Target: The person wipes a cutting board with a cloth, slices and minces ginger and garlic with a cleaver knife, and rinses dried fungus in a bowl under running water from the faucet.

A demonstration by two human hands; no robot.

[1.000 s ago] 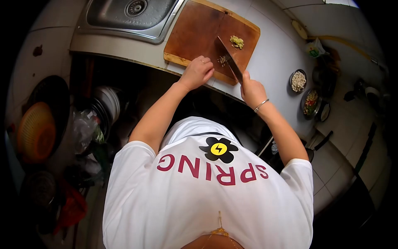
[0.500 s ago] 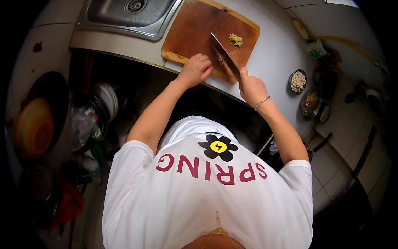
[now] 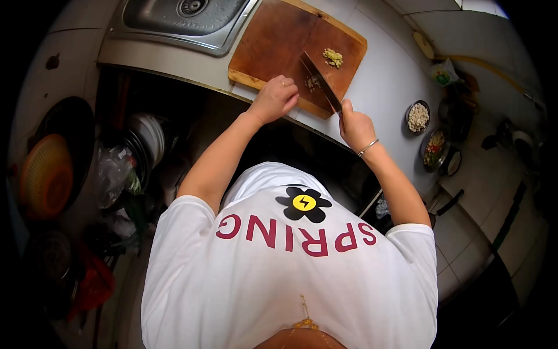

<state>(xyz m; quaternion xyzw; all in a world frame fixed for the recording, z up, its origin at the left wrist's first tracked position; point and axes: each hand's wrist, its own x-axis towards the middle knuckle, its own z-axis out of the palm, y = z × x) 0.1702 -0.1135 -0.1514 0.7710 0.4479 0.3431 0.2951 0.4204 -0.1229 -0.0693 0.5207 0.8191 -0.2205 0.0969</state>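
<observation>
My right hand point(image 3: 356, 127) is wrapped round the handle of a kitchen knife point(image 3: 323, 84), its blade slanting over the right half of a wooden chopping board point(image 3: 270, 43). Small pale chopped bits point(image 3: 312, 83) lie beside the blade on its left. A little heap of yellow-green chopped pieces point(image 3: 333, 57) sits farther back on the board, apart from the knife. Over the board's near edge, left of the blade, my left hand point(image 3: 276, 99) has its fingers curled in. Whether anything is inside those fingers is hidden.
A steel sink point(image 3: 226, 35) is set in the counter left of the board. On the right stand a bowl of pale chopped pieces point(image 3: 418, 117) and a bowl of mixed red and green pieces point(image 3: 435, 148). An orange basket point(image 3: 46, 176) is at the far left.
The knife and my right hand have shifted slightly right, and more of the chopped bits beside the blade show. My left hand stays nearly in place.
</observation>
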